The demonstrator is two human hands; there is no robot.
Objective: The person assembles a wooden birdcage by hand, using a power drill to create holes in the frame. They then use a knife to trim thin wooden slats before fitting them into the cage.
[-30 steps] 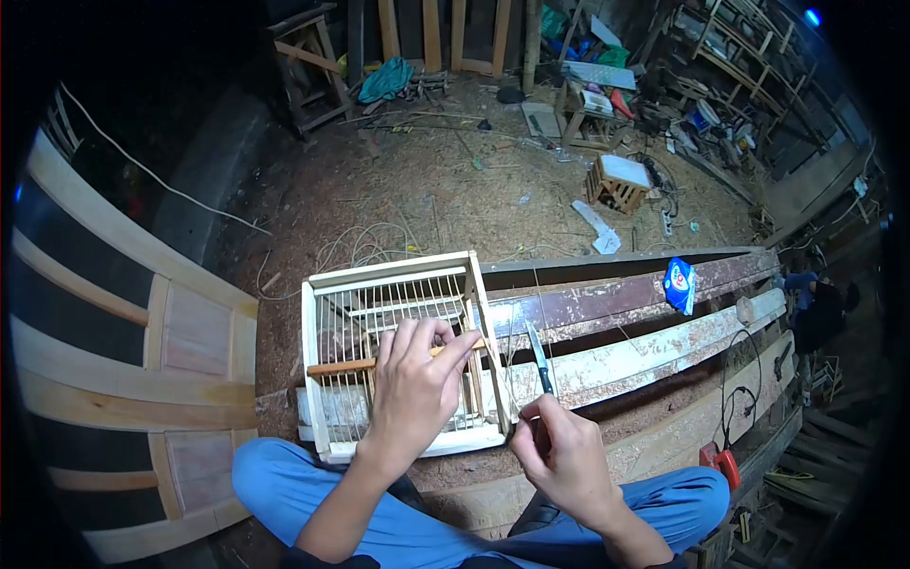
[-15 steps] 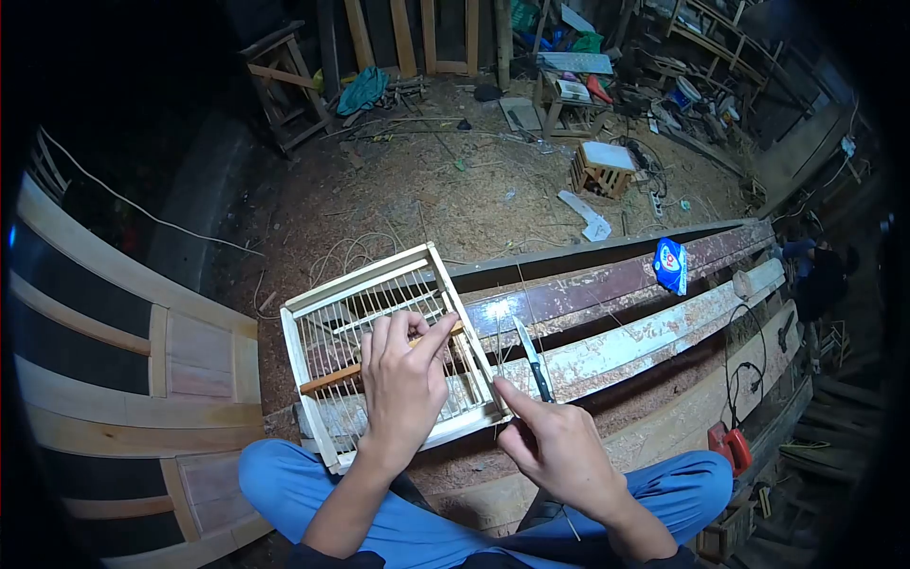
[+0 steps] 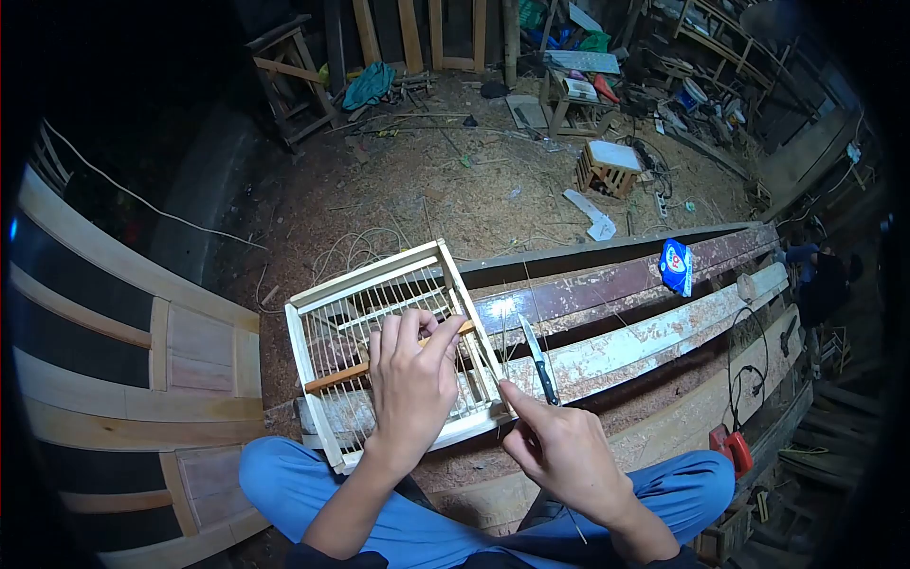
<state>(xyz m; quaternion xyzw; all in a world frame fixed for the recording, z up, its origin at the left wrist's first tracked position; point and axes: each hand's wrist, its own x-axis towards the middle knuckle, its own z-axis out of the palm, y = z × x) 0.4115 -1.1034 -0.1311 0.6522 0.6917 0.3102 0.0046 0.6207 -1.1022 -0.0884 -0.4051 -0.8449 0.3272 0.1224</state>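
Note:
A light wooden cage frame (image 3: 313, 417) with thin parallel bars and a brown crossbar (image 3: 338, 377) lies tilted over the planks before me. My left hand (image 3: 414, 389) is over the bars near that crossbar, fingers bent and thumb and forefinger close together. Whatever they pinch is too small or hidden to make out. At the frame's right side, my right hand (image 3: 569, 446) has its forefinger against the outer edge and its other fingers curled in. What it grips, if anything, is hidden. A knife (image 3: 538, 358) with a dark handle lies just beyond it on the planks.
A blue packet (image 3: 676, 267) sits on the dark red plank (image 3: 607, 281). A red tool (image 3: 730, 449) with a black cord lies near my right knee. Wooden door panels (image 3: 204, 356) stand at the left. Beyond are a slatted stool (image 3: 608, 169) and shavings on the floor.
The whole view has shifted slightly. Both hands stay at nearly the same places on the cage frame, with only small finger movement.

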